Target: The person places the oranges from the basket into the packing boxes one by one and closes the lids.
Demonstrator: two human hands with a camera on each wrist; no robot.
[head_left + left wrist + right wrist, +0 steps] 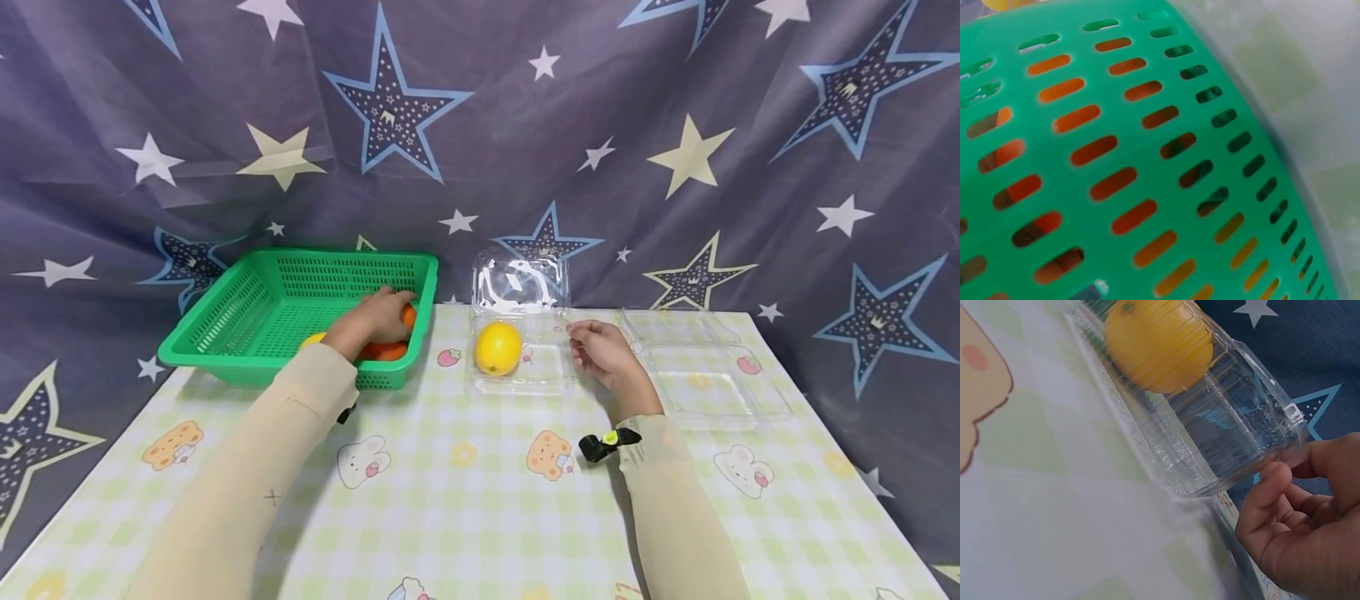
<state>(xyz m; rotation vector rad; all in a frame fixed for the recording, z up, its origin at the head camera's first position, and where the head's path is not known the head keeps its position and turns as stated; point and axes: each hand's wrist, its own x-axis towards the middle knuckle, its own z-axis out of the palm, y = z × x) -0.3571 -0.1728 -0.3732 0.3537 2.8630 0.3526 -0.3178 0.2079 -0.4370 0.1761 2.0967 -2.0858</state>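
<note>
My left hand [382,315] reaches into the right end of a green plastic basket [247,363], over orange-red items [384,352] whose kind is partly hidden. Its fingertips are covered, so their hold does not show. Through the basket's slotted wall [1166,150] in the left wrist view, only orange and yellow patches appear. With thumb and finger, my right hand [604,352] pinches the right rim of a clear plastic clamshell box [543,367], its lid [519,283] raised. A yellow-orange round fruit [498,348], like an orange, sits in the box's left half.
A second clear plastic box [701,379] lies unfolded on the right of the table. Another yellow item [312,340] shows in the basket beside my left wrist. A starry curtain [480,125] hangs behind the checked tablecloth [472,533].
</note>
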